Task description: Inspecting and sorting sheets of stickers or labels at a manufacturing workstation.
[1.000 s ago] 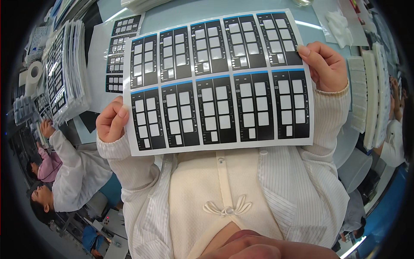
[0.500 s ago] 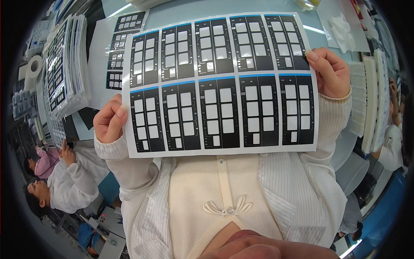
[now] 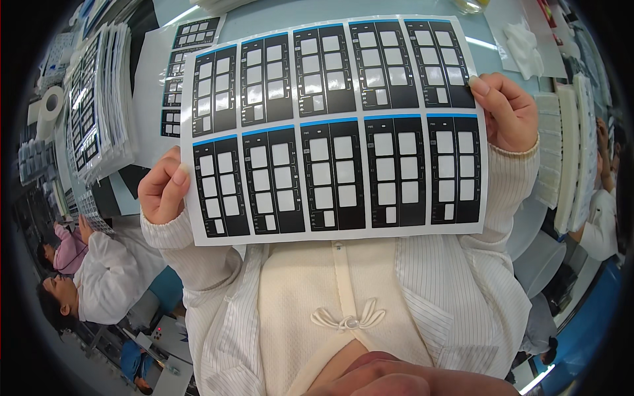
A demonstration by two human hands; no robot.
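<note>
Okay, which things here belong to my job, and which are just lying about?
Probably the job:
printed sheet, gripped by left hand and right hand
stack of similar sheets

Probably just lying about:
white roll
crumpled white cloth or tissue

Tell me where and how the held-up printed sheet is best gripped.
Probably pinch the printed sheet by its white side margins, coming from left and right: it is thin and wide, so support at both ends should limit sagging. The left hand and right hand pinch opposite sides.
</note>
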